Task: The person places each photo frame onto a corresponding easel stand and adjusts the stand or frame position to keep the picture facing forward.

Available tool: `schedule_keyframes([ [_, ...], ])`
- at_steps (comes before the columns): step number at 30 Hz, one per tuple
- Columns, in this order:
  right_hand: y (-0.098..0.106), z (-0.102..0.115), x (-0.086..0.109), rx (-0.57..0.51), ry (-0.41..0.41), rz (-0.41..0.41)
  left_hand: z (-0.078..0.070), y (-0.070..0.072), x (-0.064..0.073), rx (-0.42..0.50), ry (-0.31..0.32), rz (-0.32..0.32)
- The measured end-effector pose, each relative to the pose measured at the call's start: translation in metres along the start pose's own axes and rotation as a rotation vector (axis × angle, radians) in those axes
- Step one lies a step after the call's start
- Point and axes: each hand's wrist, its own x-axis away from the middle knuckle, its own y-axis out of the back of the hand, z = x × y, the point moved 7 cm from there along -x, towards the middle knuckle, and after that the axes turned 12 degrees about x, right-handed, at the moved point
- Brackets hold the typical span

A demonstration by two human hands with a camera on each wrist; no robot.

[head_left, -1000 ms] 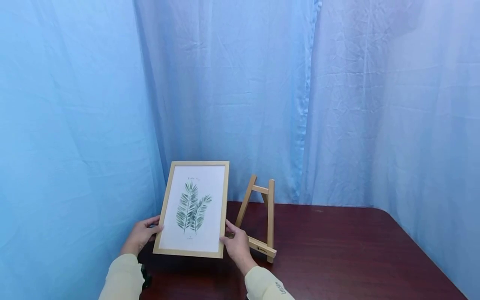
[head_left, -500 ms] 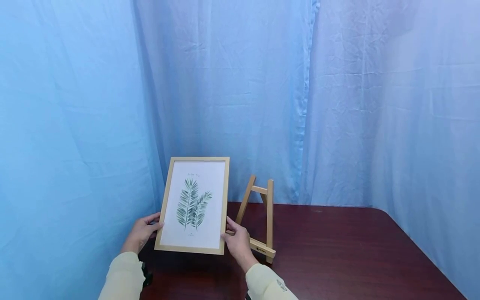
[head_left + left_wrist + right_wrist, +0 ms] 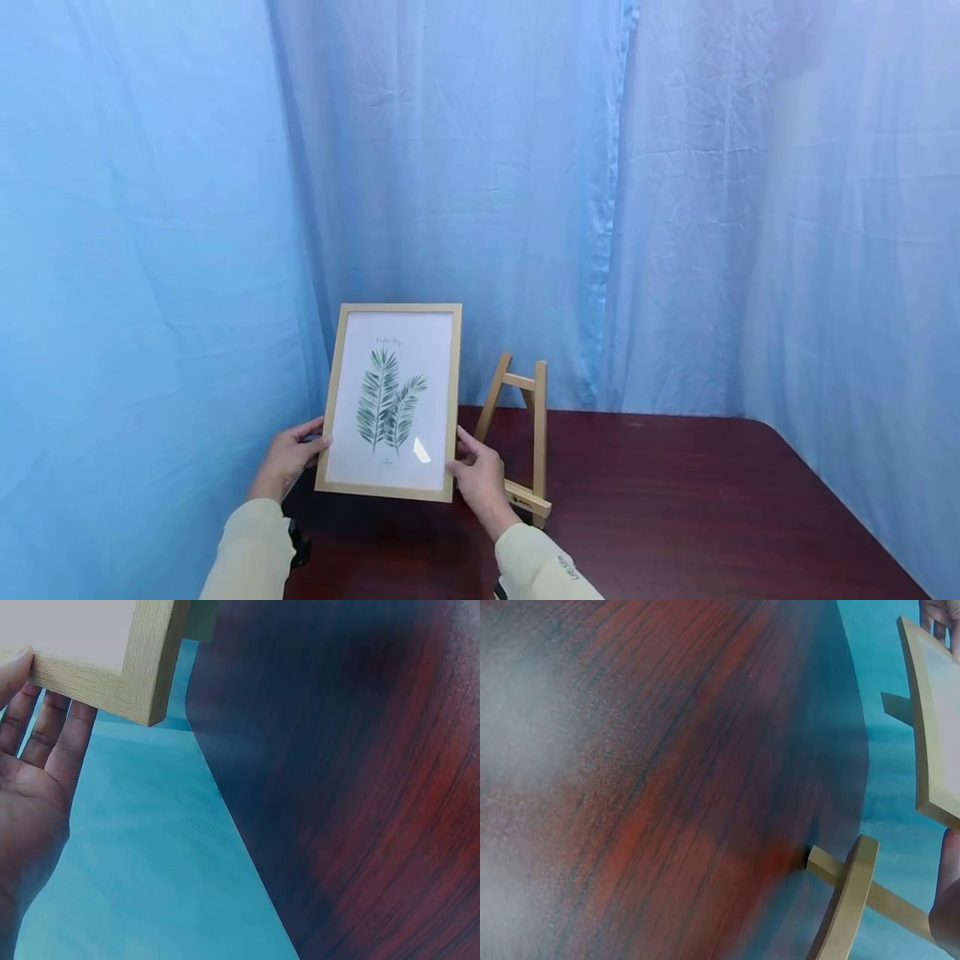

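Observation:
A picture frame (image 3: pixel 397 492) with a pale wooden border and a print of green fern-like leaves is held up off the table, leaning slightly back. My left hand (image 3: pixel 288 458) grips its left edge near the bottom, thumb in front and fingers behind, as the left hand (image 3: pixel 37 772) shows in the left wrist view. On the opposite edge my right hand (image 3: pixel 478 477) pinches the frame the same way. Just right of that hand stands a small wooden easel (image 3: pixel 540 433), its lower left part hidden behind the hand. In the right wrist view the easel's ledge (image 3: pixel 847 907) lies below the frame's corner (image 3: pixel 934 799).
The dark red wooden table (image 3: pixel 675 492) extends to the right, with a rounded far right corner. Blue curtains (image 3: pixel 480 167) hang close behind and along both sides. A dark strap (image 3: pixel 298 543) sits at the left sleeve.
The picture frame has risen a little and shifted slightly right, with both hands keeping hold. A bright reflection now shows on its front. The easel stays put.

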Motion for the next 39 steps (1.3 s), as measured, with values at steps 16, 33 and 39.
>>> schedule_keyframes([
  [16,0.015,0.008,-0.006,0.026,0.051,-0.055,-0.012,-0.008,-0.007,-0.004,-0.024,-0.027],
  [33,0.043,0.015,-0.016,0.038,0.084,-0.115,-0.025,-0.032,-0.022,0.042,-0.046,-0.022],
  [39,0.051,0.017,-0.022,-0.006,0.105,-0.108,-0.032,-0.041,-0.023,0.053,-0.047,-0.013],
])
